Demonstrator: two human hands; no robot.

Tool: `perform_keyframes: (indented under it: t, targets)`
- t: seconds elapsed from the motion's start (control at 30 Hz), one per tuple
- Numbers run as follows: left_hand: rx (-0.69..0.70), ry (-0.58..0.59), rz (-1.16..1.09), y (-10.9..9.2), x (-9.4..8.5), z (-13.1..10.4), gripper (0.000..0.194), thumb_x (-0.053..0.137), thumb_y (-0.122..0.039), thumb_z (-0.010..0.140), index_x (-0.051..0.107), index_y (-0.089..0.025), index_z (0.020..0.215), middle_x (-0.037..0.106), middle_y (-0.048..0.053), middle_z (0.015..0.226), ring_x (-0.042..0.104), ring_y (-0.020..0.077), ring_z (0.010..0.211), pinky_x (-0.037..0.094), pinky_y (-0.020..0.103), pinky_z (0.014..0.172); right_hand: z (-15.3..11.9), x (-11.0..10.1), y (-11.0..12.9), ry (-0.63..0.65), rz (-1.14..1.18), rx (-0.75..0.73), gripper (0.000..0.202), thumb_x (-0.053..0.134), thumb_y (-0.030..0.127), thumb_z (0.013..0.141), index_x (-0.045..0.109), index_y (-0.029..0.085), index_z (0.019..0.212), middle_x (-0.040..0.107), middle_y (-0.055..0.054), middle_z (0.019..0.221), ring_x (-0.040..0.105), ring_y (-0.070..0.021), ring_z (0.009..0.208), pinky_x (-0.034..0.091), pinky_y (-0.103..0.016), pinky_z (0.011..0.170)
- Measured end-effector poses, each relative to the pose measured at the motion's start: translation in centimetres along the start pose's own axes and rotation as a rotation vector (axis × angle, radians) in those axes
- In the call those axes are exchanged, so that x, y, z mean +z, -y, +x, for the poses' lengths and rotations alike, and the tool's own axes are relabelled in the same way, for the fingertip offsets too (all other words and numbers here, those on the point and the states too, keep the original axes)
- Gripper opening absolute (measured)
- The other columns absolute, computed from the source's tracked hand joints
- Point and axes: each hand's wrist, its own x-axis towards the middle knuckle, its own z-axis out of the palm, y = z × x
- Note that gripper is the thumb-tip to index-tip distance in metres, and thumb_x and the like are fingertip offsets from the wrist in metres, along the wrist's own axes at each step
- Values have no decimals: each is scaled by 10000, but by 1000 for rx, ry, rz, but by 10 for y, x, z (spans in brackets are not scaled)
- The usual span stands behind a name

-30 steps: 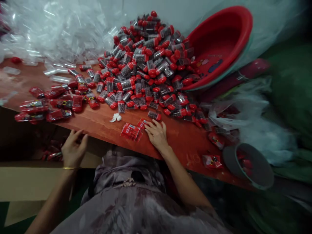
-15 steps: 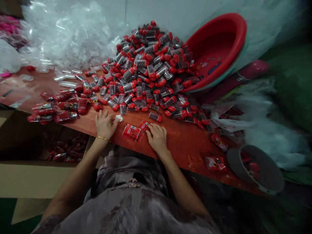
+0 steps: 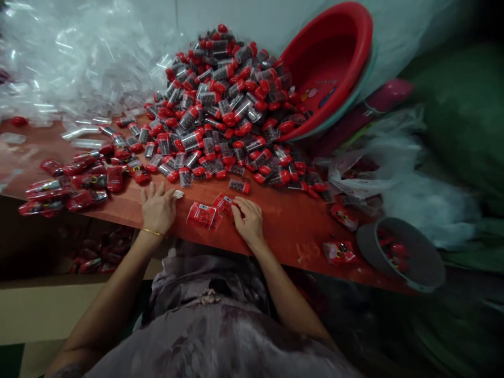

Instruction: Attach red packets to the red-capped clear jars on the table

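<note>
Two flat red printed packets lie overlapping on the orange-red tabletop between my hands: the left packet [image 3: 201,214] and the right packet [image 3: 224,203]. My right hand [image 3: 249,219] has its fingers bent, thumb and index finger closed at the right packet's edge. To the left, my left hand [image 3: 158,208] rests on the table with its fingers spread. A small crumpled white scrap [image 3: 178,194] touches its thumb side. Just beyond the packets, a clear tube with a red cap [image 3: 239,186] lies apart from the big heap of such tubes [image 3: 220,115].
Filled red packs [image 3: 86,184] are piled at left, above an open carton [image 3: 51,294] holding more. Clear plastic tubes [image 3: 82,58] are heaped behind. A red basin [image 3: 354,63] leans at the back right. At right are a grey bowl [image 3: 425,262] and plastic bags [image 3: 409,184].
The view has shifted a little, so everything sits further left. My right fingers, flatter over the right packet before, are now bent at its edge. My left hand stays beside the white scrap.
</note>
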Motion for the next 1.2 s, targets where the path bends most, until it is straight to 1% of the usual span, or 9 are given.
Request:
perform_keyframes:
  t: [0.13,0.23,0.3,0.43,0.63,0.77,0.93,1.07,1.2]
  targets:
    - [179,32,-80,-58,3,-4,365,488,-429,847,679,-181,1034,547,138,1330,364,336,1329,206,505,1097,1,-2,-5,-144,198,149,341,390,348,931,688,197,999,713,-87,1014,633,-191,981,484,-371,907]
    - [245,150,-96,-95,24,-2,395,578,-498,780,688,-161,953,544,168,1323,345,377,1331,185,525,1097,1,-3,-7,-158,263,186,345,394,348,927,690,186,999,711,-94,1020,631,-193,990,485,-368,914]
    - [218,203,-76,-106,38,2,404,654,-473,727,672,-136,949,526,200,1329,326,409,1332,179,550,1089,1,-4,-7,-159,282,198,346,395,345,926,691,180,996,712,-97,1016,631,-194,985,487,-366,909]
    - [169,252,-47,-105,50,9,368,664,-395,742,637,-126,992,508,219,1338,327,417,1328,196,580,1066,2,-4,-7,-134,277,205,335,394,338,924,693,193,972,722,-82,982,641,-192,936,496,-358,878]
    - [182,309,-54,-99,47,16,123,576,-275,821,668,-199,848,572,102,1304,359,378,1322,213,585,1057,3,-3,-8,-108,247,180,326,411,340,920,701,191,927,731,-80,940,652,-195,901,489,-352,865]
    - [164,313,-107,-97,45,23,102,592,-235,804,675,-177,793,596,123,1271,410,352,1297,217,559,1070,1,-4,-9,-124,266,185,323,423,351,914,702,190,915,730,-76,920,652,-188,884,485,-337,858]
    - [143,115,-252,-92,31,23,153,599,-339,807,666,-208,763,636,90,1221,448,307,1277,250,529,1073,2,-7,0,-154,436,298,331,453,409,891,685,182,955,719,-72,916,647,-191,877,487,-331,833]
    - [277,-11,-311,-96,18,9,136,577,-313,820,657,-212,776,635,82,1228,444,284,1285,212,511,1102,9,-6,23,-21,683,335,356,528,439,839,651,176,1046,706,-62,949,640,-182,841,498,-307,776]
    - [215,-79,-418,-99,11,-5,227,597,-318,801,653,-177,971,575,127,1302,415,301,1306,233,500,1097,14,-5,40,-59,695,362,309,503,427,852,683,175,852,679,-7,758,586,-149,710,472,-267,695]
